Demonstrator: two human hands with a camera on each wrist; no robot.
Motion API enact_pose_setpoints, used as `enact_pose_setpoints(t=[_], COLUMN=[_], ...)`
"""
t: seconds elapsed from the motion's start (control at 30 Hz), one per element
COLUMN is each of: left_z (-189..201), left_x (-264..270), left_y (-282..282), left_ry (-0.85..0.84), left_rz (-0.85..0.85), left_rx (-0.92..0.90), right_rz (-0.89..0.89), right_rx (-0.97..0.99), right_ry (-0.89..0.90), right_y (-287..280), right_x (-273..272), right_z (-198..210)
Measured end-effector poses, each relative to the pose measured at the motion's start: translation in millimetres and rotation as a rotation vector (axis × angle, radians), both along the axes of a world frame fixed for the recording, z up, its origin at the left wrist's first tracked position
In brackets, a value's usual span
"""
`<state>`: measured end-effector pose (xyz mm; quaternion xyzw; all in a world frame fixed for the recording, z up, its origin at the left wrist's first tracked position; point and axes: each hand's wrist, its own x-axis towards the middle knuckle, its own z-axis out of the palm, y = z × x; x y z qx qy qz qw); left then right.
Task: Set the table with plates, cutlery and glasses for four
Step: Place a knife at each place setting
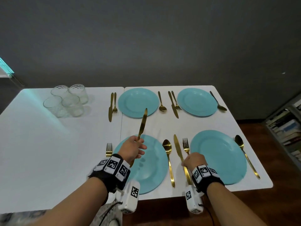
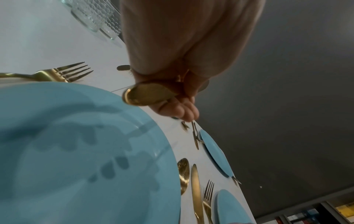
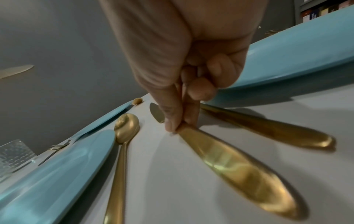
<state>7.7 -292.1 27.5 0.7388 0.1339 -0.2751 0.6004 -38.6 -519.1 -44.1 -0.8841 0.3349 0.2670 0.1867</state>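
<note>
Four teal plates lie on the white table. Above the near-left plate my left hand grips a gold knife by its handle, blade raised and pointing away; the handle end shows below the fist. My right hand pinches a second gold knife that lies flat between the near plates, thumb and fingers on its handle. A fork lies just right of it, beside the near-right plate.
A spoon and a fork flank the near-left plate. The far plates have cutlery on both sides. Several glasses stand clustered at the far left. A bookshelf stands beyond the table's right edge.
</note>
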Motion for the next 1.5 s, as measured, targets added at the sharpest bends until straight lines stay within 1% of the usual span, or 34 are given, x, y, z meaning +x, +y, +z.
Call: enact_pose_setpoints(t=[0.17, 0.37, 0.6, 0.77, 1.13, 1.23, 1.33, 1.5], left_z=[-0.7, 0.7, -3.0, -4.0, -7.5, -8.9, -11.0, -17.4], left_x=[-0.4, -1.5, -6.7, -8.9, -9.9, -10.3, -10.0, -13.7], left_y=[-0.8, -4.9, -3.4, -1.8, 0.7, 0.3, 0.2, 2.4], left_ry=[-0.002, -0.022, -0.016, -0.014, -0.020, -0.015, -0.001, 0.043], left_rz=[0.010, 0.002, -0.011, -0.008, -0.003, 0.000, 0.005, 0.042], left_rx=[0.022, 0.032, 0.050, 0.025, 0.036, 0.038, 0.039, 0.020], right_rz=[-0.018, -0.066, -0.047, -0.020, -0.032, -0.036, -0.020, 0.159], right_rx=[-0.080, -0.077, -0.095, -0.123, -0.097, -0.094, -0.047, 0.052], right_ry=[0.006, -0.030, -0.020, 0.001, -0.018, -0.061, -0.127, -0.308], right_y=[1.0, -0.3, -3.1, -1.9, -1.8, -2.8, -1.8, 17.0], right_x=[1.9, -0.6, -5.1, -5.8, -5.6, -5.0, -2.0, -2.1], right_z=[-3.0, -7.2, -6.9, -6.4, -2.2, -0.7, 9.1, 33.3])
